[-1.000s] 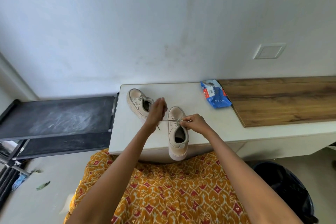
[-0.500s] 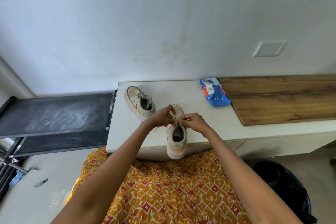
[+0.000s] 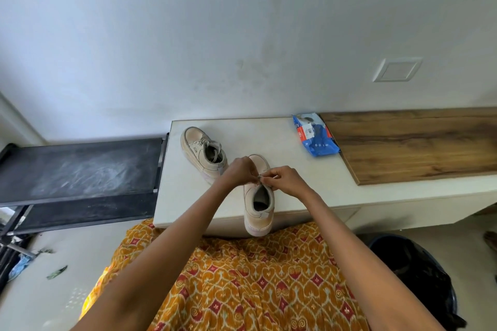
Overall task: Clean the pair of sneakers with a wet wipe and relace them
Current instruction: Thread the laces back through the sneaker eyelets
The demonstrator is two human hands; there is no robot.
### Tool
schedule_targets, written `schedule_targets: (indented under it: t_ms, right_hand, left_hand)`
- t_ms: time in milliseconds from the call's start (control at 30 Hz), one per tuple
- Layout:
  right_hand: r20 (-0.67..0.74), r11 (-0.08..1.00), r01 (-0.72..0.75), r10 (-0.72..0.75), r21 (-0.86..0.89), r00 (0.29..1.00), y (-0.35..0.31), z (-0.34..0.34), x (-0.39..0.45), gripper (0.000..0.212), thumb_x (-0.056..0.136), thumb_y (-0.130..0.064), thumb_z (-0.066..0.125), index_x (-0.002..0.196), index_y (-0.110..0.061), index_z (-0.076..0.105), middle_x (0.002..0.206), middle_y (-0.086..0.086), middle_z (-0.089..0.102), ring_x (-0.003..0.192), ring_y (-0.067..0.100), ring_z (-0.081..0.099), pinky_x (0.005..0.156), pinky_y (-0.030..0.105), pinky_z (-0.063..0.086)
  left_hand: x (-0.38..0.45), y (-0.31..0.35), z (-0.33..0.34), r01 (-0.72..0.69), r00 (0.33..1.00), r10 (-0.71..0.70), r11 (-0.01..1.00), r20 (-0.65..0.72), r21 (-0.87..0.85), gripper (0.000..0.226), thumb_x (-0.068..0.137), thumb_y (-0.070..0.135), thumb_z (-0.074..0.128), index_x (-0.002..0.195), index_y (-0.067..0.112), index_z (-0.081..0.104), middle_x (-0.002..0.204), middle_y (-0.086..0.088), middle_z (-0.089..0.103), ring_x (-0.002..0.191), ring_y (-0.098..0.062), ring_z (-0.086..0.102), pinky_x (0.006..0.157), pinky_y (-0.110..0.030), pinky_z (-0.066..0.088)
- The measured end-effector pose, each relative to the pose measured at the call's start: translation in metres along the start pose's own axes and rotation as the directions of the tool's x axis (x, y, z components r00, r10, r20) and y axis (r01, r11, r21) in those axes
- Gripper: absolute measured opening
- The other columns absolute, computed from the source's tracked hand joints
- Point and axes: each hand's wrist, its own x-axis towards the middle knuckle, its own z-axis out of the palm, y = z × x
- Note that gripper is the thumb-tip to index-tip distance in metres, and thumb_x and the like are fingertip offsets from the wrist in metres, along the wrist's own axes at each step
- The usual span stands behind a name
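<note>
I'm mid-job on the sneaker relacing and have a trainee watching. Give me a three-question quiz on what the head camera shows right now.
1. True or false: both hands, the left hand and the right hand, pinch the lace over the near sneaker.
2. Multiple choice: the blue wipes pack lies A) inside the far sneaker, B) on the white counter at the edge of the wooden board, C) on the floor.
3. Fill in: the near sneaker's heel overhangs the counter's ____ edge.

Key: 1 true; 2 B; 3 front.
</note>
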Motion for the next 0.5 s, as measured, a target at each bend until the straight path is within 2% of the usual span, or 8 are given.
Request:
schedule_targets:
  t_ms: [133,200,267,333,433,500]
  right_hand:
    - [-0.093,0.975,0.062,-0.084,-0.213,0.992,-0.008,0.005,-0.002,0.021,0.082,-0.031,0.067,0.097,-0.017,0.071,0.096,0.001,0.072,0.086,0.014,0.065,0.081,0.031,0.055]
    - [-0.112,0.949,0.093,-0.132,-0.303,0.985,-0.013,0.008,-0.003,0.022,0.082,-0.031,0.067,0.097,-0.016,0.068,0.096,0.003,0.071,0.087,0.016,0.065,0.078,0.030,0.053]
    - [-0.119,0.912,0.117,-0.177,-0.393,0.977,-0.017,0.011,-0.003,0.022,0.083,-0.028,0.064,0.100,-0.014,0.064,0.098,0.005,0.071,0.088,0.020,0.065,0.074,0.028,0.050]
    - [-0.129,0.865,0.139,-0.227,-0.483,0.965,-0.017,0.014,-0.002,0.021,0.086,-0.028,0.061,0.101,-0.013,0.061,0.096,0.005,0.070,0.086,0.022,0.066,0.068,0.025,0.045]
    - [-0.171,0.846,0.136,-0.257,-0.515,0.951,-0.015,0.018,-0.001,0.017,0.088,-0.026,0.059,0.096,-0.012,0.058,0.090,0.005,0.069,0.080,0.022,0.065,0.063,0.023,0.040]
    - [-0.185,0.836,0.129,-0.264,-0.533,0.947,-0.015,0.021,-0.001,0.015,0.088,-0.026,0.058,0.095,-0.013,0.057,0.089,0.006,0.069,0.078,0.023,0.064,0.063,0.024,0.042]
  left_hand:
    - [-0.005,-0.006,0.006,-0.038,0.993,0.044,0.997,-0.107,0.061,0.023,0.078,0.030,0.073,0.093,0.013,0.073,0.103,-0.008,0.063,0.099,-0.022,0.056,0.088,-0.034,0.039]
    - [-0.007,-0.008,0.005,-0.029,0.997,0.033,0.998,-0.077,0.055,0.024,0.079,0.033,0.071,0.093,0.014,0.073,0.101,-0.006,0.066,0.098,-0.021,0.057,0.090,-0.037,0.039]
    - [-0.006,-0.012,0.002,-0.029,1.000,0.029,0.996,0.002,-0.080,0.022,0.080,0.029,0.071,0.091,0.010,0.074,0.095,-0.009,0.071,0.092,-0.023,0.062,0.085,-0.037,0.047]
    - [-0.007,-0.018,-0.003,0.014,0.997,0.009,0.958,0.079,-0.285,0.020,0.081,0.021,0.068,0.090,0.003,0.073,0.090,-0.014,0.070,0.084,-0.022,0.063,0.078,-0.035,0.050]
    - [-0.013,-0.022,-0.005,0.150,0.984,-0.075,0.847,0.164,-0.510,0.019,0.086,0.018,0.060,0.087,0.003,0.071,0.083,-0.008,0.067,0.071,-0.012,0.057,0.066,-0.022,0.042]
    - [-0.013,-0.023,0.001,0.226,0.972,-0.141,0.785,0.189,-0.577,0.020,0.089,0.021,0.054,0.083,0.008,0.067,0.081,-0.004,0.066,0.065,-0.010,0.055,0.062,-0.023,0.038]
